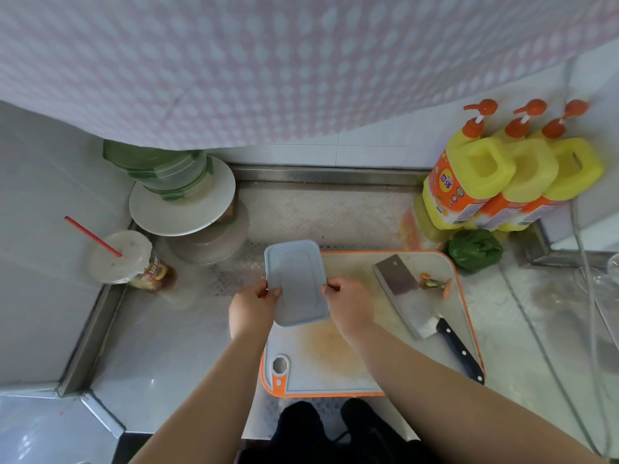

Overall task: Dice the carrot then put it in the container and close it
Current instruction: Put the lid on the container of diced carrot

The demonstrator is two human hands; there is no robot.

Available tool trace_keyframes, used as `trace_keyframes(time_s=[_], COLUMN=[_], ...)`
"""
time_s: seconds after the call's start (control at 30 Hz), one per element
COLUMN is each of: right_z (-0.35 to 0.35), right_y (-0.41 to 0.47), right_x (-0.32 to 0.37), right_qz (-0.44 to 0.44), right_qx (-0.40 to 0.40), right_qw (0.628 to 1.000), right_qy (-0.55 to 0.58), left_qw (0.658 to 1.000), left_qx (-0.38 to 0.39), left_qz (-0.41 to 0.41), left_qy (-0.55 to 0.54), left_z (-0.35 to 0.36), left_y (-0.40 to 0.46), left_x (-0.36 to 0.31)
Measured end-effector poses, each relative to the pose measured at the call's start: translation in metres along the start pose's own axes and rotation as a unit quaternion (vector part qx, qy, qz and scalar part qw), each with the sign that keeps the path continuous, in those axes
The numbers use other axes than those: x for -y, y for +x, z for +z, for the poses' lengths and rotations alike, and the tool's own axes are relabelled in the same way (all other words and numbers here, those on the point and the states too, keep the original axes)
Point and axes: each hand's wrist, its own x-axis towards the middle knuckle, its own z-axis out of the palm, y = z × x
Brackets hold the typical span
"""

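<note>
A: Status?
B: I see both hands, left (256, 298) and right (348, 298), pinching the lid (296, 283) by its long edges, over the chopping board's (335, 373) left end.
A: Carrot?
B: Dicing looks finished. Cleaver (407, 293) down, only carrot scraps (435, 283) left (container body hidden under lid). Remaining: confirm it's snapped shut.

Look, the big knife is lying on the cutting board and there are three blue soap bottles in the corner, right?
Nearly. The big knife does lie on the cutting board, and there are three soap bottles in the corner, but they are yellow with orange pump tops, not blue. The head view shows this. The pale blue thing is the container lid, held by the left hand and right hand.
</note>
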Motion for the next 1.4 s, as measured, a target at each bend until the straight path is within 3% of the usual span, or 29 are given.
trace_keyframes(time_s=[0.27, 0.5, 0.73, 0.83, 0.97, 1.13, 1.4], right_z=[0.003, -0.01, -0.005, -0.009, -0.014, -0.011, 0.0], right_y=[0.025, 0.021, 0.003, -0.005, -0.009, -0.013, -0.009], right_x=[0.001, 0.012, 0.001, -0.002, -0.001, -0.005, -0.006], right_qz=[0.119, 0.136, 0.149, 0.191, 0.184, 0.174, 0.17], right_qx=[0.044, 0.111, 0.122, 0.154, 0.187, 0.167, 0.145], right_qw=[0.985, 0.981, 0.977, 0.96, 0.948, 0.949, 0.959], right_qy=[0.119, 0.082, 0.092, 0.137, 0.183, 0.204, 0.173], left_qw=[1.0, 0.998, 0.985, 0.989, 0.99, 0.987, 0.97], left_qx=[0.011, 0.015, 0.047, 0.047, 0.096, 0.124, 0.088], left_qz=[-0.009, -0.02, 0.004, -0.003, -0.014, -0.01, 0.002], left_qy=[0.011, 0.052, 0.163, 0.142, 0.099, 0.098, 0.227], left_z=[0.0, 0.002, 0.004, 0.001, -0.002, -0.004, 0.003], left_y=[0.016, 0.021, 0.01, 0.006, 0.008, 0.009, 0.007], left_x=[0.006, 0.002, 0.01, 0.01, 0.014, 0.022, 0.02])
